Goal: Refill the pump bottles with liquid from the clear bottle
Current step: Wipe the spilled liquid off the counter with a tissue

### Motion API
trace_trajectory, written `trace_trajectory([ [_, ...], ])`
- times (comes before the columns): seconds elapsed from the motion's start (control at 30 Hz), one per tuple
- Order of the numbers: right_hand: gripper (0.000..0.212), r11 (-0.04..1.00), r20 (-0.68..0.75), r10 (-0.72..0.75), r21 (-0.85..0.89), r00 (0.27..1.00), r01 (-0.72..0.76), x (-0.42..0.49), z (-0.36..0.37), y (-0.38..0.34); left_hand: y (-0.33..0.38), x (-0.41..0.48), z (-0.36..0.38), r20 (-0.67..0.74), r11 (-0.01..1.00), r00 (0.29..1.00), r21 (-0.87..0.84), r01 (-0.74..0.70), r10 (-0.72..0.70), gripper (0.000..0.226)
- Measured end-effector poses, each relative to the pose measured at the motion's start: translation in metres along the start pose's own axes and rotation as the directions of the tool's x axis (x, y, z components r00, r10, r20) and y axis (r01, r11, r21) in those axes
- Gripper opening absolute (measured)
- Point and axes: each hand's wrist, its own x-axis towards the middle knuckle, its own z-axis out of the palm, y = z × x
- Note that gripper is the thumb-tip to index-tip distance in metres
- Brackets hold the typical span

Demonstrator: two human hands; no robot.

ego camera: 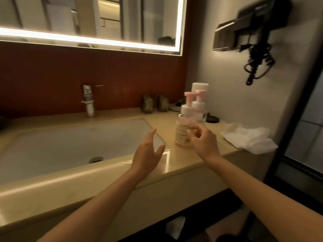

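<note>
Two pump bottles with pink pump heads stand close together on the beige counter (174, 159), right of the sink. The front pump bottle (181, 132) has a clear body with a printed label. The second pump bottle (198, 105) is just behind it, its lower part hidden. A taller white-topped container (200, 86) rises behind both; the view is too blurred to tell whether it is the clear bottle. My right hand (203, 141) has curled fingers and pinches the front bottle's lower right side. My left hand (148, 151) hovers open over the sink's right edge, left of the bottles, holding nothing.
A white basin (57, 145) with a chrome tap (89, 102) fills the left. Two dark glasses (154, 103) and a small dark dish (212, 119) sit by the back wall. A crumpled white cloth (250, 137) lies at the counter's right end. A hair dryer (253, 32) hangs above.
</note>
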Motion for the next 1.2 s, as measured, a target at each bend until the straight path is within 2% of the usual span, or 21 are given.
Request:
trace_trajectory([
  [0.17, 0.036, 0.938, -0.073, 0.037, -0.342, 0.997, -0.06, 0.028, -0.058, 0.078, 0.029, 0.023, 0.056, 0.037, 0.992, 0.995, -0.084, 0.097, -0.094, 0.069],
  [0.23, 0.039, 0.847, -0.121, 0.017, -0.526, 0.993, -0.078, 0.043, -0.076, 0.103, 0.038, 0.032, 0.07, 0.029, 0.988, 0.994, -0.117, 0.105, -0.102, 0.062],
  [0.3, 0.042, 0.758, -0.156, 0.068, -0.635, 0.985, -0.153, 0.058, -0.094, 0.119, 0.041, 0.041, 0.078, 0.008, 0.985, 0.992, -0.125, 0.123, -0.123, 0.059],
  [0.43, 0.045, 0.645, -0.164, 0.208, -0.718, 0.964, -0.261, 0.081, -0.116, 0.146, 0.038, 0.055, 0.088, -0.019, 0.977, 0.985, -0.136, 0.167, -0.171, 0.063],
  [0.57, 0.051, 0.626, -0.093, 0.341, -0.72, 0.936, -0.299, 0.093, -0.122, 0.164, 0.035, 0.065, 0.094, -0.011, 0.98, 0.988, -0.129, 0.152, -0.155, 0.069],
  [0.77, 0.028, 0.567, -0.15, 0.266, -0.775, 0.952, -0.28, 0.102, -0.12, 0.172, 0.042, 0.078, 0.111, 0.011, 0.982, 0.991, -0.133, 0.131, -0.131, 0.067],
  [0.87, 0.027, 0.594, -0.167, 0.206, -0.762, 0.964, -0.259, 0.104, -0.12, 0.173, 0.046, 0.088, 0.122, 0.055, 0.978, 0.989, -0.151, 0.144, -0.138, 0.07],
  [0.97, 0.026, 0.75, -0.176, 0.186, -0.61, 0.967, -0.256, 0.108, -0.122, 0.17, 0.049, 0.092, 0.125, 0.087, 0.975, 0.987, -0.161, 0.151, -0.138, 0.082],
  [1.0, 0.025, 0.809, -0.192, 0.168, -0.534, 0.967, -0.246, 0.109, -0.124, 0.165, 0.05, 0.091, 0.124, 0.044, 0.979, 0.99, -0.147, 0.139, -0.134, 0.089],
  [1.07, 0.022, 0.881, -0.23, 0.082, -0.438, 0.97, -0.178, 0.112, -0.127, 0.15, 0.05, 0.089, 0.118, -0.128, 0.992, 0.987, -0.085, 0.089, -0.1, 0.095],
  [1.13, 0.02, 0.908, -0.219, -0.022, -0.413, 0.975, -0.073, 0.115, -0.131, 0.128, 0.05, 0.087, 0.111, -0.31, 0.997, 0.95, -0.075, 0.006, -0.029, 0.09],
  [1.2, 0.018, 0.922, -0.187, -0.095, -0.386, 0.978, 0.016, 0.115, -0.133, 0.101, 0.052, 0.084, 0.105, -0.4, 0.99, 0.915, -0.103, -0.092, 0.043, 0.083],
])
